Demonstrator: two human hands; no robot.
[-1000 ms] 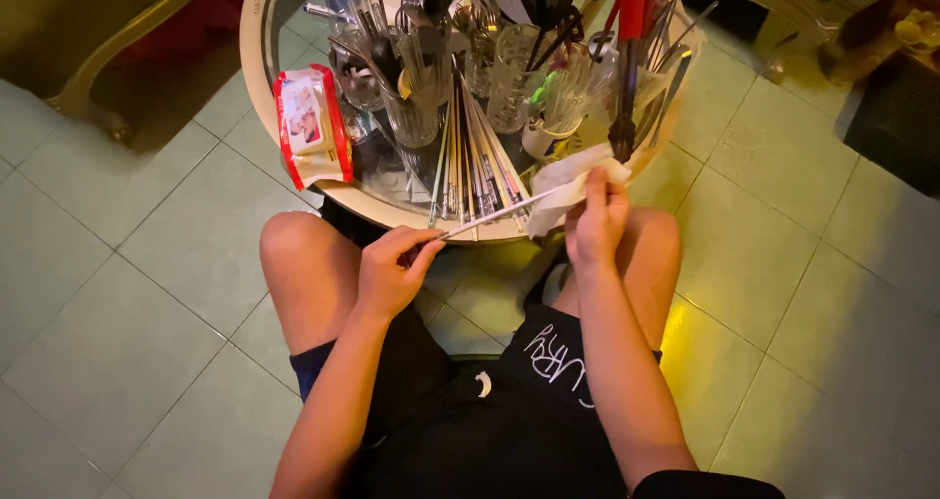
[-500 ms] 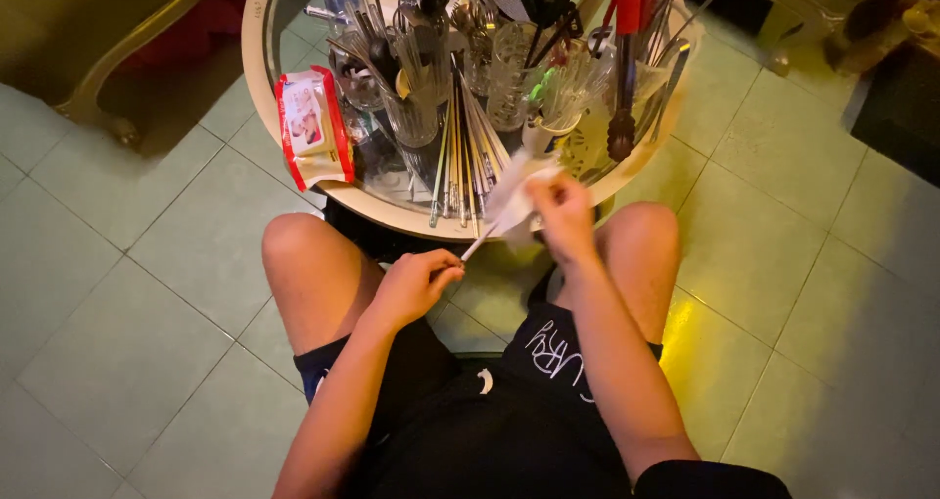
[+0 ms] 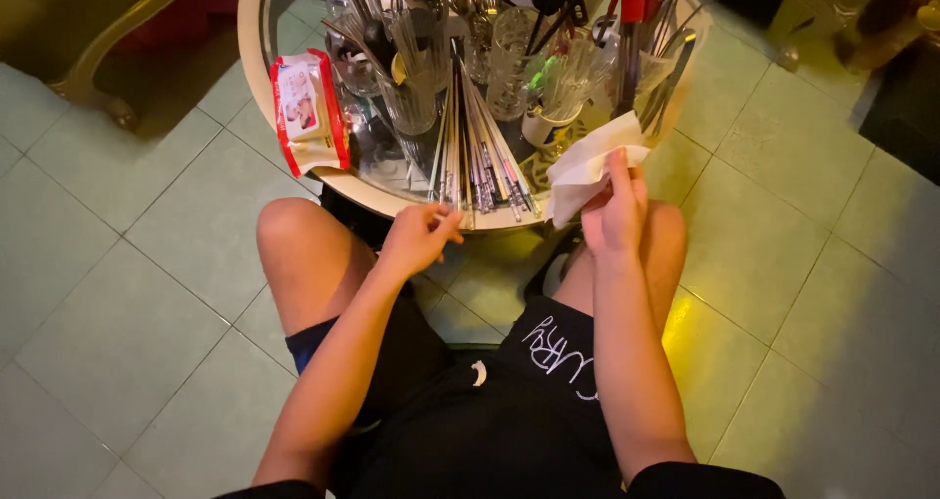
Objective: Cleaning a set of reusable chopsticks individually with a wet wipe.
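The right hand (image 3: 615, 215) pinches a white wipe (image 3: 587, 166) by the worktop (image 3: 257, 68) edge; the left hand (image 3: 421, 237), fingers curled, touches the chopsticks (image 3: 475, 151); best pick just one, grip it firmly

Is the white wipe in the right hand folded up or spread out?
Loosely spread: the white wipe hangs open in crumpled folds from the right hand.

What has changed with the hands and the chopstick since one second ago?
The left hand carried the single chopstick, earlier pulled through the white wipe, to the chopstick pile at the table edge. The right hand kept holding the wipe. The red packet stayed put.
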